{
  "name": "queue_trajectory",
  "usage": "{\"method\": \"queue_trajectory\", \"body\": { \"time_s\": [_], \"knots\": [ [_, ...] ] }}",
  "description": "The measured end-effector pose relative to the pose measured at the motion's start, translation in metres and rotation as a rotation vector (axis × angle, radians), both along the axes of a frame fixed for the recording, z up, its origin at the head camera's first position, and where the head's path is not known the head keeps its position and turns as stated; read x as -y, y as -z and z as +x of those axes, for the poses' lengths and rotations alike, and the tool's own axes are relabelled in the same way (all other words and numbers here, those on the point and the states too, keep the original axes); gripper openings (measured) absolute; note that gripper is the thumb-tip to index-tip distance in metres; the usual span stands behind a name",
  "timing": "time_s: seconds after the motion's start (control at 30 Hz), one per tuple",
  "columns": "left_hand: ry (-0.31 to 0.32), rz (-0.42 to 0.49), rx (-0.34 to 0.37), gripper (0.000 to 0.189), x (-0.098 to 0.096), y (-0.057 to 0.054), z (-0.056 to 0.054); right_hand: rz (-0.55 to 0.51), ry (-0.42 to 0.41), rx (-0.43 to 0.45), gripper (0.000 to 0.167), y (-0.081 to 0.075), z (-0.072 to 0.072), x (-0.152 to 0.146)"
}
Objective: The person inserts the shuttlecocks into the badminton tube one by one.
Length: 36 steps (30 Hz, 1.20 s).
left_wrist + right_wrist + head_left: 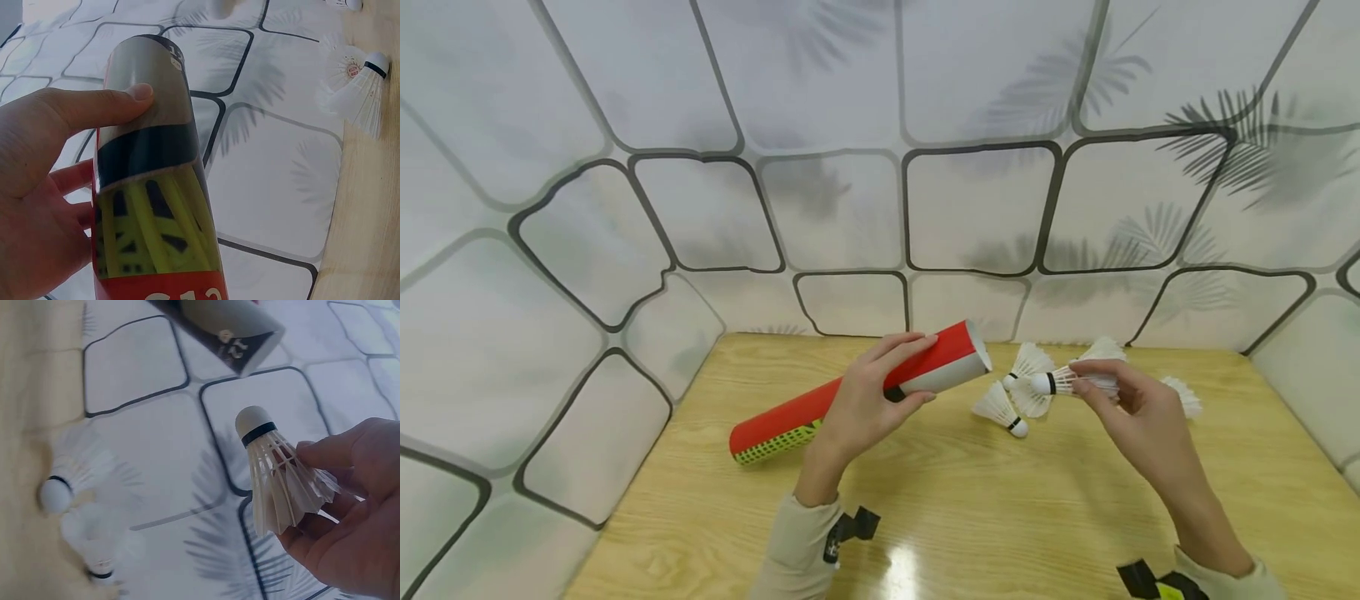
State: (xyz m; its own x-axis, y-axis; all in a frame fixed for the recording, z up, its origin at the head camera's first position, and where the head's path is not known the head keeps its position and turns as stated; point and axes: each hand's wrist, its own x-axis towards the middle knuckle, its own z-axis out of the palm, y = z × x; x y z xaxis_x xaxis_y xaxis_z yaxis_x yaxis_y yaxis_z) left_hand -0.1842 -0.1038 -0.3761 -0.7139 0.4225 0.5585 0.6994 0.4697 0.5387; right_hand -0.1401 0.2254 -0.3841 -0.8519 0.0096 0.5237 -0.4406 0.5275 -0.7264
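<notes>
My left hand (868, 400) grips a red, grey and yellow-green shuttlecock tube (797, 410), tilted so its pale end (977, 346) points up and right. In the left wrist view the thumb lies along the grey band of the tube (150, 150). My right hand (1138, 417) pinches a white shuttlecock (281, 475) by its feathers, its cork (255, 420) pointing toward the tube's end. A gap separates the cork from the tube. Behind and beside it, several loose shuttlecocks (997, 408) lie on the table. Whether anything is inside the tube cannot be seen.
The wooden table (970, 508) meets a patterned cloth wall (850, 217) at the back, with more cloth on both sides. One loose shuttlecock (1183, 397) lies to the right, behind my right hand.
</notes>
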Motion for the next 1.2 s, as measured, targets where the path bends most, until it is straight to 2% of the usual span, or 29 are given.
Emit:
{"method": "queue_trajectory", "body": {
  "time_s": [0.1, 0.33, 0.57, 0.8, 1.03, 1.2],
  "knots": [
    [0.008, -0.007, -0.013, 0.065, -0.001, 0.000, 0.000, -0.019, -0.019, -0.037, 0.029, -0.008, -0.003, 0.001],
    [0.021, -0.011, -0.024, 0.065, -0.004, -0.001, 0.001, 0.016, -0.014, -0.068, 0.034, -0.023, -0.005, 0.005],
    [0.027, -0.020, -0.019, 0.065, -0.006, -0.002, 0.000, -0.104, 0.022, -0.127, 0.031, -0.035, -0.008, 0.010],
    [0.035, -0.023, -0.020, 0.065, -0.007, -0.001, 0.002, -0.146, 0.057, -0.161, 0.030, -0.031, -0.011, 0.011],
    [0.058, -0.017, -0.036, 0.065, -0.010, -0.001, 0.003, -0.136, -0.051, -0.211, 0.032, -0.025, -0.012, 0.014],
    [0.087, -0.010, -0.046, 0.064, -0.015, 0.000, 0.003, -0.100, -0.070, -0.215, 0.033, -0.024, -0.011, 0.017]
  ]
}}
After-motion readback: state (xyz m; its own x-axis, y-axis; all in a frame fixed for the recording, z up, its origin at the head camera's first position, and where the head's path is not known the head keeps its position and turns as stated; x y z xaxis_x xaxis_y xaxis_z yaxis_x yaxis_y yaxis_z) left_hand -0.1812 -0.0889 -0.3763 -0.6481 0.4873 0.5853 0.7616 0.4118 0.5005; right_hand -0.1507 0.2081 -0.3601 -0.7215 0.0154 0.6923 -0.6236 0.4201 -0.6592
